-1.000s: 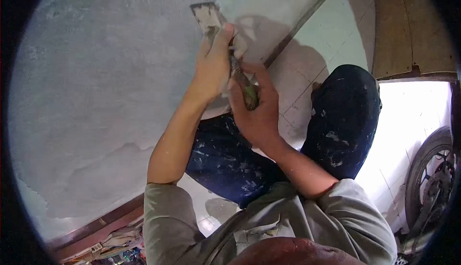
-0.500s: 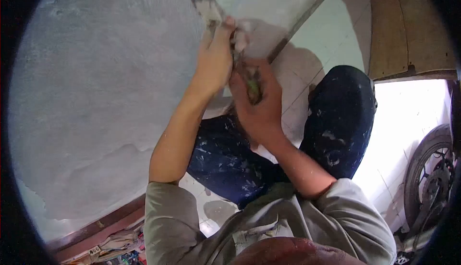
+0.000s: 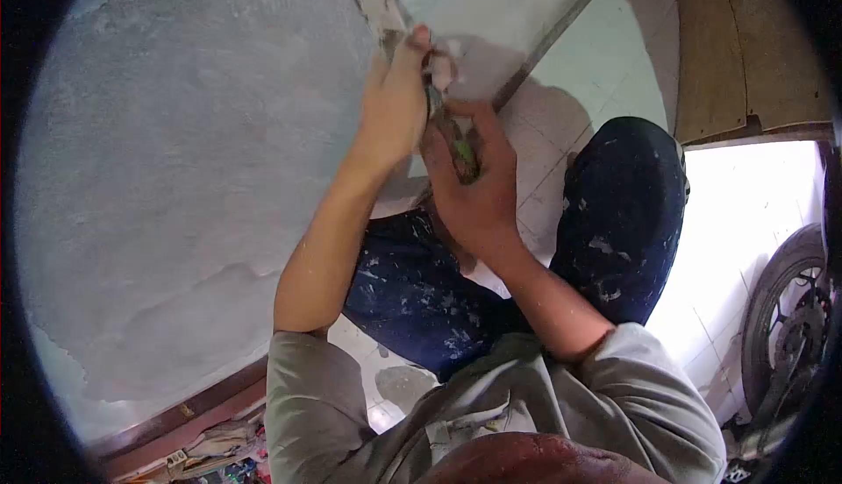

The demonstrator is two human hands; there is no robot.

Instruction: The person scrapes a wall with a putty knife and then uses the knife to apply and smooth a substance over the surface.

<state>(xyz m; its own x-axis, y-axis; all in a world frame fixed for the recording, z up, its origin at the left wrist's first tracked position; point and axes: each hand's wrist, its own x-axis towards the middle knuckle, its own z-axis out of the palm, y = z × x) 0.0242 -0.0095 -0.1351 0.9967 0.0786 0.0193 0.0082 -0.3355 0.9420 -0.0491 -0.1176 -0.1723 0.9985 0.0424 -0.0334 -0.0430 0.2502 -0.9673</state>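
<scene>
My left hand [image 3: 395,111] is closed round the upper part of a scraper, whose flat pale blade [image 3: 380,10] with a dark edge points up and left past my thumb. Lower and to the right, my right hand [image 3: 478,177] grips a worn handle with a green patch [image 3: 462,151]. Whether handle and blade belong to one tool cannot be told, as my fingers cover the part between. Whitish matter shows near my left fingertips, slightly blurred. Beside my hands is a grey, patchily coated wall [image 3: 193,133].
My paint-spotted knees [image 3: 618,212] are bent below my hands over a tiled floor [image 3: 548,146]. A wheel [image 3: 789,326] stands at the right, under a brown wooden panel [image 3: 719,54]. Assorted clutter [image 3: 219,449] lies at the lower left, past the wall's reddish base edge [image 3: 184,409].
My right hand has shifted very slightly, and its fingers have moved a little on the handle. My left hand and the blade stay almost where they were.
</scene>
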